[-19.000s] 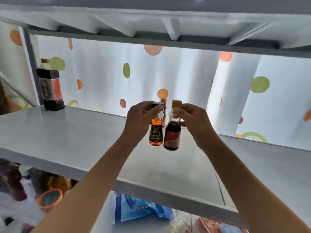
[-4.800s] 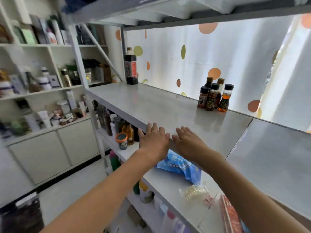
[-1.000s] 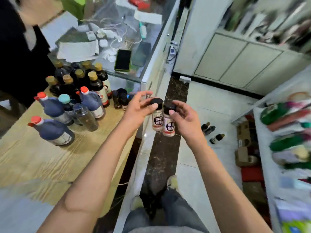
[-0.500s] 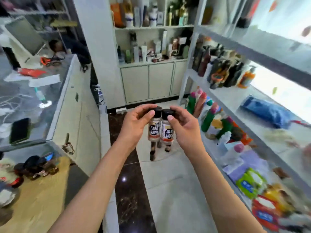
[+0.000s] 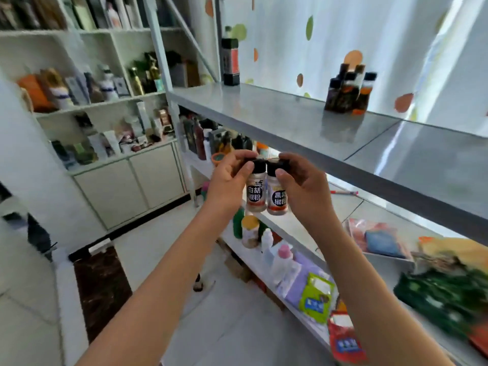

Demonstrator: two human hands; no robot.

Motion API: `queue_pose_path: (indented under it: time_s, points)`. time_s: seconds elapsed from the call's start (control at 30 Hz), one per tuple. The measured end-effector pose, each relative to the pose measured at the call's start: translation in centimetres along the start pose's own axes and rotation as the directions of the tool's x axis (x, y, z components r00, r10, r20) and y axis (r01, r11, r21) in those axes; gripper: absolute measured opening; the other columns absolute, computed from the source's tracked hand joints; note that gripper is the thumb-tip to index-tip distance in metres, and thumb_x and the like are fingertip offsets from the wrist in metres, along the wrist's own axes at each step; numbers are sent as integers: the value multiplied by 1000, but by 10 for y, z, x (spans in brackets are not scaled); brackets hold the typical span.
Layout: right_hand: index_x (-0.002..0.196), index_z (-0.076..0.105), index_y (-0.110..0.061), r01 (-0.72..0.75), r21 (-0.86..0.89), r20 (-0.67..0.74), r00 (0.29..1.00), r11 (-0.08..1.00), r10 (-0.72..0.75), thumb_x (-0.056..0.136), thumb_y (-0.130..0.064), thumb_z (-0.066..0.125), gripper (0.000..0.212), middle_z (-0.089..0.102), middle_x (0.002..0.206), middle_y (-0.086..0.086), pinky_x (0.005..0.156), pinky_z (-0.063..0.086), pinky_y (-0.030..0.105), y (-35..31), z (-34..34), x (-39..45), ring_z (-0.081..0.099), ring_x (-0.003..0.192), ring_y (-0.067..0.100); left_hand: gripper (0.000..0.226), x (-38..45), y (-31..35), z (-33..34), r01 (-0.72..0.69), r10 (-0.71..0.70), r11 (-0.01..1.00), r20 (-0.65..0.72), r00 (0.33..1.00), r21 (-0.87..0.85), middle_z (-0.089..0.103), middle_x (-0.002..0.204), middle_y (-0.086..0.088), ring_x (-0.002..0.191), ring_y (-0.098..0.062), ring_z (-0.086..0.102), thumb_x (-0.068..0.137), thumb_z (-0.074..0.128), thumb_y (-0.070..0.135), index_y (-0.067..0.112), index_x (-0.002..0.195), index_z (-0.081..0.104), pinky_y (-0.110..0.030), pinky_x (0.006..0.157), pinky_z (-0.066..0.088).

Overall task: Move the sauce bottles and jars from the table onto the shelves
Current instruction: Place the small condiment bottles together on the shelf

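Two jars to the shelf
Left hand point(image 5: 227, 183) grasps left jar point(image 5: 255, 190), right hand point(image 5: 303, 188) right jar point(image 5: 277, 192); we lift w/ both level, clear shelf point(image 5: 264, 112) edge.

— What differs from half a second ago?
— Both hands, left hand point(image 5: 229, 180) and right hand point(image 5: 303, 186), now carry the two jars point(image 5: 266, 192) up beside the grey shelf point(image 5: 277, 114), whose bottle cluster point(image 5: 348, 92) appears at one o'clock.

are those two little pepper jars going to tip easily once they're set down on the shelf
Probably somewhat: each pepper jar is tall and narrow, so a nudge could topple it. Both look small and likely light, pinched by the caps in the left hand and right hand. The shelf looks smooth, so they may slide.
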State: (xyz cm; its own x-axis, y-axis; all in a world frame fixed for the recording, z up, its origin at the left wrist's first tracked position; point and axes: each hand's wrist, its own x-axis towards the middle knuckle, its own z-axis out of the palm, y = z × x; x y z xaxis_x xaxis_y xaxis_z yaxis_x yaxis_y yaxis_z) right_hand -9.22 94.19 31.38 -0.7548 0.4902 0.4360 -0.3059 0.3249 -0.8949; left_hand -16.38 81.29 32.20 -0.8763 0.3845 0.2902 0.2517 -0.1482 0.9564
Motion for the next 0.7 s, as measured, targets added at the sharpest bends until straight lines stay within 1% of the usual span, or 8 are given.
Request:
queue_pose_path:
  time_s: [0.1,0.23,0.33,0.43,0.5,0.6,0.67,0.7]
  points:
    - [115,65,-16,19,-57,-78,997,998,-23,92,0,61,28,69,96,-14,80,50,10,1,-32,33,66,89,-5,19,35,4,36,-46,47,999,77,996,-22,69,111,-9,105,-22,65,99,49,4,15,110,61,-40,94,54]
    - [118,64,-14,22,-70,-173,984,997,-34,92,0,61,29,71,98,-10,75,50,12,4,-62,76,69,92,1,24,87,7,76,-99,112,992,174,978,-77,69,105,1,97,-10,66,99,48,3,23,101,61,-32,88,55]
    - [118,65,-13,42,-133,-247,966,990,-74,92,1,61,29,71,96,-11,72,49,9,8,-74,112,68,86,-5,24,131,4,98,-150,167,985,235,958,-89,68,108,2,97,-8,66,100,46,5,23,104,60,-27,85,55]
    - [106,66,-26,55,-199,-298,948,979,-114,91,3,60,33,72,95,-11,75,51,13,12,-78,147,70,88,2,25,177,-3,115,-222,238,971,288,927,-87,67,108,4,97,-6,64,100,44,6,23,109,60,-20,83,52]
    - [100,65,-33,50,-258,-336,932,965,-138,91,4,60,38,72,95,-10,78,52,17,19,-76,172,70,90,6,27,206,-9,123,-242,263,965,325,908,-104,66,108,6,94,1,62,101,41,5,20,115,59,-16,81,50]
    - [109,66,-18,22,-321,-375,915,947,-148,92,1,60,27,73,99,-2,83,53,23,32,-74,209,70,93,10,32,249,-17,133,-214,248,968,382,890,-130,64,110,8,89,9,60,103,37,7,19,125,57,-11,78,49]
    - [115,66,-10,-10,-355,-410,900,935,-146,92,-1,60,25,74,103,0,85,56,28,40,-72,233,71,94,11,33,276,-23,140,-156,218,972,433,874,-174,64,111,9,91,7,62,103,38,9,21,128,55,-13,79,51]
    - [117,66,-10,-24,-365,-430,891,931,-145,93,-2,60,26,74,104,0,85,57,29,44,-71,243,70,95,10,33,287,-26,143,-129,207,972,461,863,-194,64,111,11,93,5,63,102,40,9,23,128,55,-14,78,51]
